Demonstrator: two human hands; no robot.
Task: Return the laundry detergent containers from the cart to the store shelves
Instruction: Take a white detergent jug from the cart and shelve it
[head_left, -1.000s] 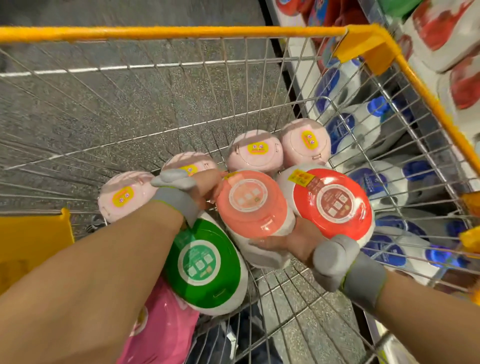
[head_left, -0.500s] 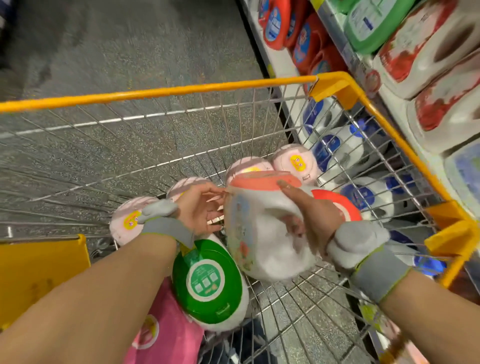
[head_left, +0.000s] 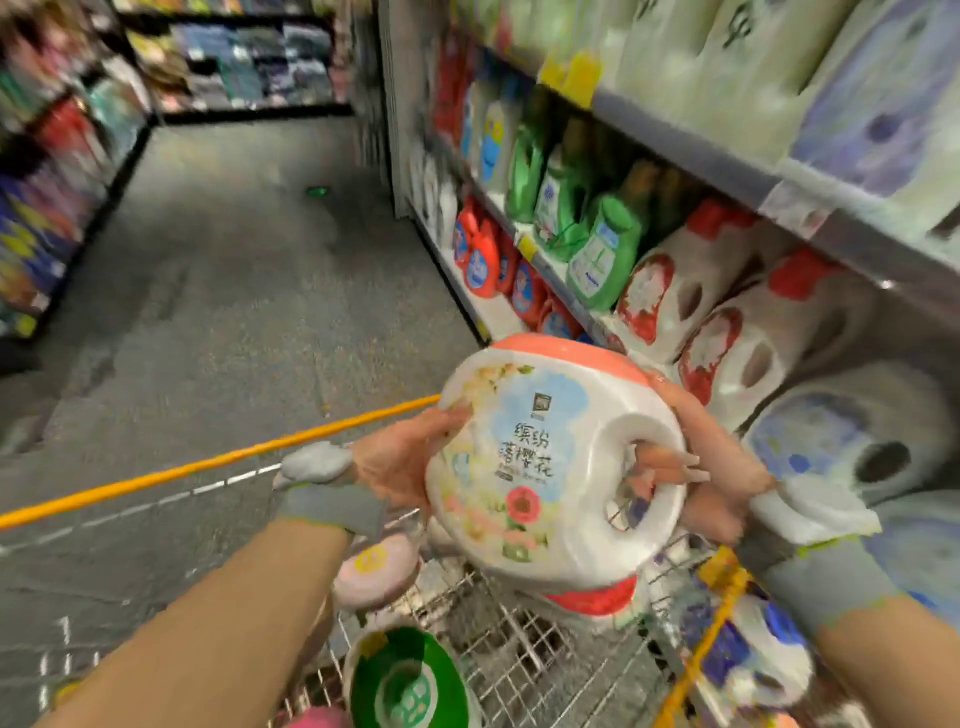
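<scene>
Aloft over wire cart (head_left: 519, 649), white coral-lidded plastic detergent tub (head_left: 540, 467): right hand (head_left: 711, 467) hooked through handle, left hand (head_left: 400, 462) flat, steadying side; best kept level, two-handed, toward shelf gap beside white red-capped jugs (head_left: 727, 332).

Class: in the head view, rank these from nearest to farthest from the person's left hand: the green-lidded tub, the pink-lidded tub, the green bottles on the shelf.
From the left hand:
1. Pink-lidded tub, in the cart just below it.
2. Green-lidded tub, lower in the cart.
3. Green bottles, up on the right-hand shelf.
</scene>
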